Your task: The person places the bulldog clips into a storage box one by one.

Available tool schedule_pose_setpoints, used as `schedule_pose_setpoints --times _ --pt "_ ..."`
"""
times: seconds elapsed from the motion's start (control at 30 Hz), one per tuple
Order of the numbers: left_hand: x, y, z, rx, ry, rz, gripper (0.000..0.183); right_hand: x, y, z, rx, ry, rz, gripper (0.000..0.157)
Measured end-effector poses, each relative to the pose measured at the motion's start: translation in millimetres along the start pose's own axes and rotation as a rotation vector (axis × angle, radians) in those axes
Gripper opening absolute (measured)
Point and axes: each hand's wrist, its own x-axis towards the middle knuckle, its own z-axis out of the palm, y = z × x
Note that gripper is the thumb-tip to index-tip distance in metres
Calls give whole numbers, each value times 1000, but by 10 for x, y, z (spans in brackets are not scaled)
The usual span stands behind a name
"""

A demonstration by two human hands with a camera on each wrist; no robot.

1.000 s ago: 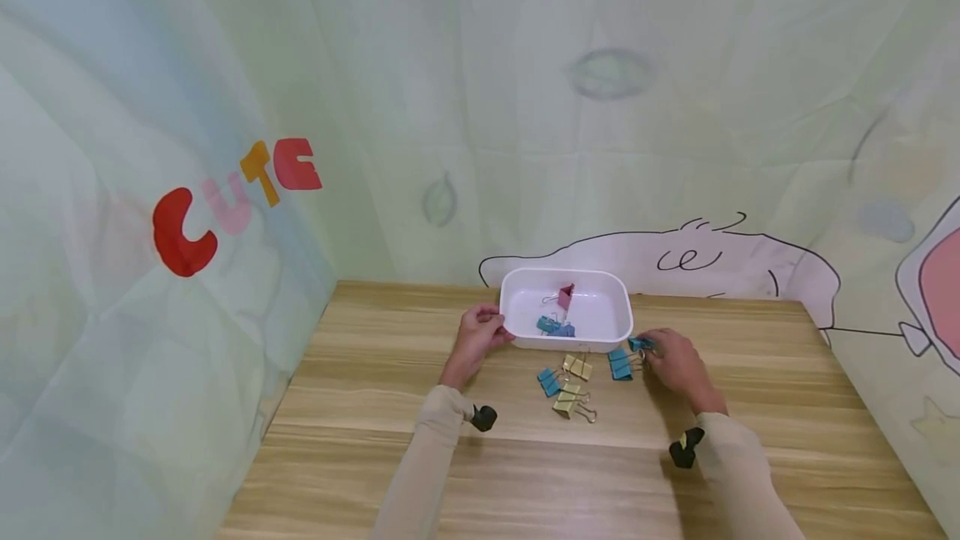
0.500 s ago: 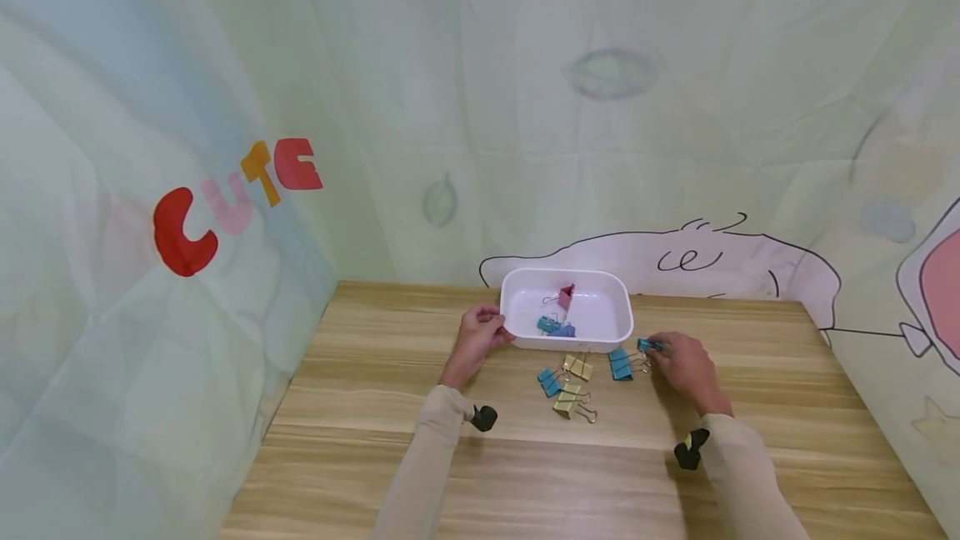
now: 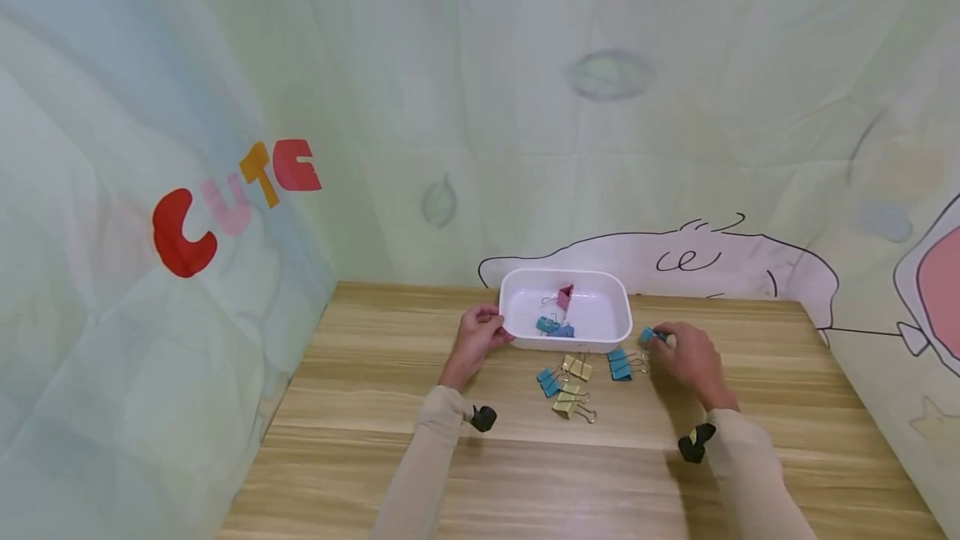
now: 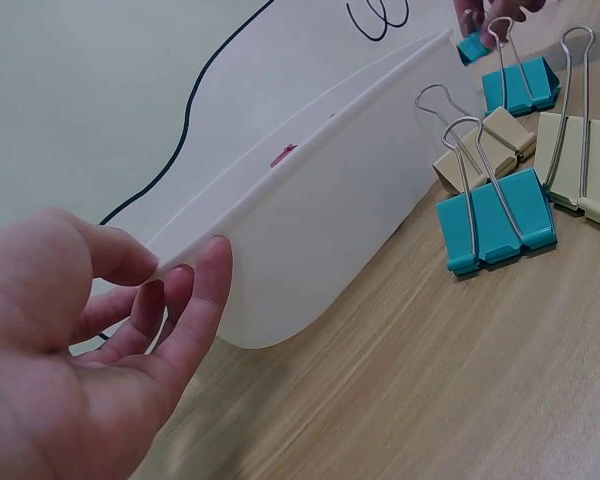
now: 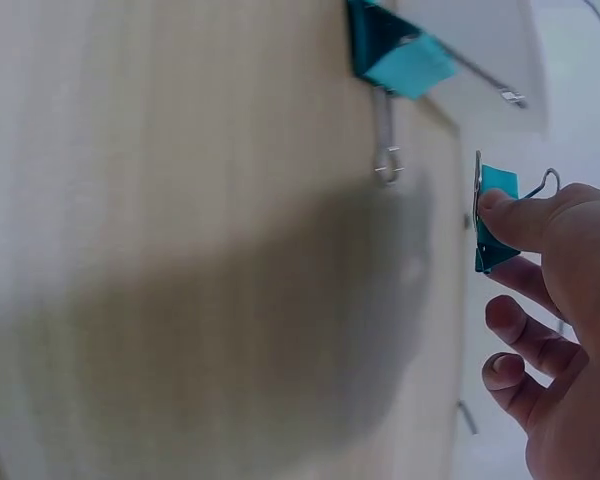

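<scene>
My left hand (image 3: 480, 340) pinches the left end of the white plastic tray (image 4: 310, 210) at its rim, thumb above and fingers under. Pinched between thumb and index finger of my right hand (image 3: 692, 357) is a blue binder clip (image 5: 496, 220), raised to the right of the tray. On the wood just left of that hand lies another blue binder clip (image 3: 620, 364). In front of the tray are a smaller blue binder clip (image 3: 549, 382) and two pale yellow ones, a back one (image 3: 577, 367) and a front one (image 3: 568, 400).
Inside the tray sit a red binder clip (image 3: 565, 297), a teal one (image 3: 547, 324) and a bluish-purple one (image 3: 562, 331). The wooden table (image 3: 360, 390) meets a printed cloth (image 3: 405, 148) right behind the tray.
My right hand has lifted the blue binder clip from beside the other blue one and shifted slightly right and back with it. My left hand and the tray stay put.
</scene>
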Motion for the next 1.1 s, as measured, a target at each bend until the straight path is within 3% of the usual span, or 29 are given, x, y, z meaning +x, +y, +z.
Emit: schedule_pose_setpoints --times 0.17,0.5,0.83,1.1 --pt "-17 -3 13 -2 12 15 30 77 -130 -101 -13 54 -45 23" --pt "-24 -13 7 11 7 24 28 214 -358 -182 -48 64 -75 27" --pt "-18 -7 14 11 17 16 31 334 -612 -143 -45 121 -157 22" --pt "-9 -16 4 9 9 16 32 383 -797 -104 -46 92 -183 23"
